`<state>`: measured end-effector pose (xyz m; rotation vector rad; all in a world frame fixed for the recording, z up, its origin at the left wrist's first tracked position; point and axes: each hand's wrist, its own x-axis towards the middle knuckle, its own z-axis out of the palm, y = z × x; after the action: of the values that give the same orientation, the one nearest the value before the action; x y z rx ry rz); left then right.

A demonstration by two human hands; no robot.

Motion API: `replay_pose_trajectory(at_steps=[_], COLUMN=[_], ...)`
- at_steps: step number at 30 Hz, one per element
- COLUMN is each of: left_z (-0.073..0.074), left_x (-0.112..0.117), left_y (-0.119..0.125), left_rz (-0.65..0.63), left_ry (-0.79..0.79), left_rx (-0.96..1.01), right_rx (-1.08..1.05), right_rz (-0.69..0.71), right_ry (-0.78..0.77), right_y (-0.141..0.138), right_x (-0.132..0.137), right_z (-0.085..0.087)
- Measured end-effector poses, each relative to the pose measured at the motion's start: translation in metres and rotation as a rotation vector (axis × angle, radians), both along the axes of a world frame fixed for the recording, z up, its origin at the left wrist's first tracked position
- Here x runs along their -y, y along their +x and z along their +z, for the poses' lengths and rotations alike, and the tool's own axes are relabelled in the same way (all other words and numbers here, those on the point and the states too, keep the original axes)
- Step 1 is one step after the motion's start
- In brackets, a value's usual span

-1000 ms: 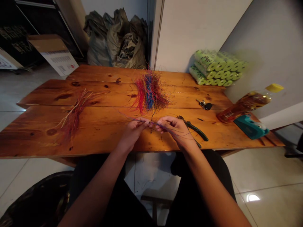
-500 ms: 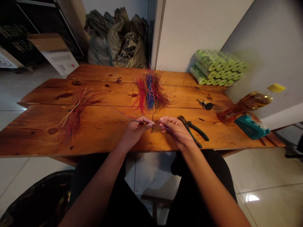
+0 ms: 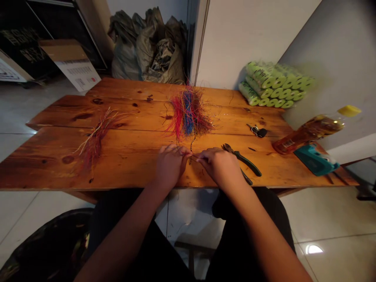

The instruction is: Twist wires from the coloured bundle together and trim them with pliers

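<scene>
My left hand [image 3: 170,164] is closed in a pinch on thin reddish strands [image 3: 193,155] above the near part of the table. From the other side, my right hand [image 3: 221,164] pinches the same strands, its back turned up; the fingertips of both hands are a short gap apart. A dark, beaded-looking cord [image 3: 192,144] runs away from me just behind that gap. Beyond it lies a loose pile of red, blue and dark strands [image 3: 188,111]. Pliers [image 3: 245,160] with dark green handles rest beside my right hand, partly hidden by it.
A smaller bundle of reddish and pale strands [image 3: 95,145] lies on the wooden table [image 3: 141,168] at left. To the right are keys [image 3: 258,132], a bottle [image 3: 308,133], a teal box [image 3: 317,159] and green-wrapped rolls [image 3: 273,84]. A black-lined bin [image 3: 44,246] stands lower left.
Both hands have turned so their backs face up more, and the fingers have closed in around the strands. The strand ends that trailed over my right wrist no longer show.
</scene>
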<state>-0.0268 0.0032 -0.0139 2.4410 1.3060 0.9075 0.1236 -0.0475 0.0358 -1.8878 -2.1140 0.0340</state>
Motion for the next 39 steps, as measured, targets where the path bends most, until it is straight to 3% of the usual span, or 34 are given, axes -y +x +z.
replay_pose_trajectory(at_steps=[3,5,11,13,16,19,22,27,30,33,35,39], left_z=[0.001,0.001,0.003,0.004,0.006,0.008,0.009,0.01,0.01,0.008,0.006,0.002], left_x=[0.0,0.0,0.001,0.003,0.004,0.001,-0.003,-0.002,0.001,0.003,0.004,0.007], left_y=[0.001,0.0,0.002,0.003,0.003,0.0,-0.004,-0.004,-0.002,-0.001,0.001,0.006], left_rz=[0.08,0.115,-0.014,-0.093,-0.188,-0.181,-0.15,-0.044,0.016,0.085,0.115,0.084], left_ry=[0.001,-0.097,-0.636,-0.77,-0.879,-0.823,-0.636,-0.241,-0.132,-0.106,-0.145,-0.431], left_rx=[0.117,0.29,0.992,1.073,1.034,0.901,0.692,0.214,0.09,0.211,0.377,0.823], right_rx=[0.01,-0.153,-1.259,-1.509,-1.67,-1.635,-1.461,-0.805,-0.402,-0.168,-0.119,-0.349], right_rz=[-0.052,-0.07,-0.074,-0.085,-0.065,-0.019,0.04,0.094,0.067,-0.021,-0.062,-0.085], right_ry=[0.014,0.001,-0.188,-0.233,-0.273,-0.28,-0.281,-0.214,-0.132,-0.067,-0.004,0.136], right_y=[-0.012,-0.015,-0.015,-0.014,-0.009,0.0,0.009,0.017,0.012,0.001,-0.007,-0.015], right_x=[0.0,-0.003,-0.014,-0.015,-0.016,-0.016,-0.015,-0.009,-0.003,0.002,0.004,0.001], right_z=[-0.005,-0.013,-0.036,-0.036,-0.032,-0.026,-0.019,-0.005,0.0,0.001,-0.002,-0.02])
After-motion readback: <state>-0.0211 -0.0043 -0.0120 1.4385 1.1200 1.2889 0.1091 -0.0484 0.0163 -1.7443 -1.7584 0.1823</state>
